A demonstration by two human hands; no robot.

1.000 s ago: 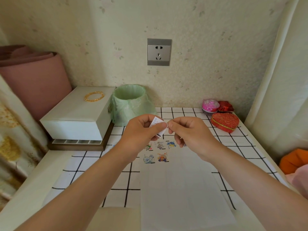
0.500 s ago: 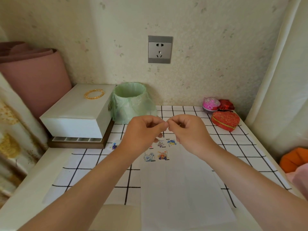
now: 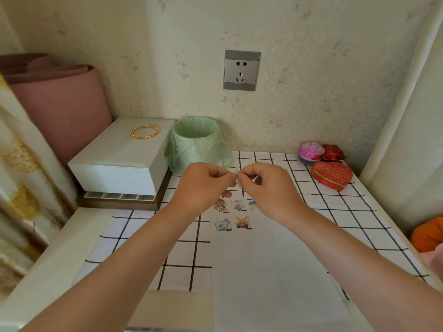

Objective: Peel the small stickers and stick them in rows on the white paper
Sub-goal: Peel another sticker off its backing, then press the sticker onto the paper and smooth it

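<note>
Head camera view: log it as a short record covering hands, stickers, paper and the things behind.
Left hand: pinches small sticker
Right hand: pinches the same small sticker
Stuck stickers: five show, three above two, at the paper's far end
White paper: flat on checked cloth
Behind: green-lined bin, white box, red heart box

Left grip (image 3: 203, 185) and right grip (image 3: 268, 188) both pinch tight, tips touching, forearms converging.
</note>
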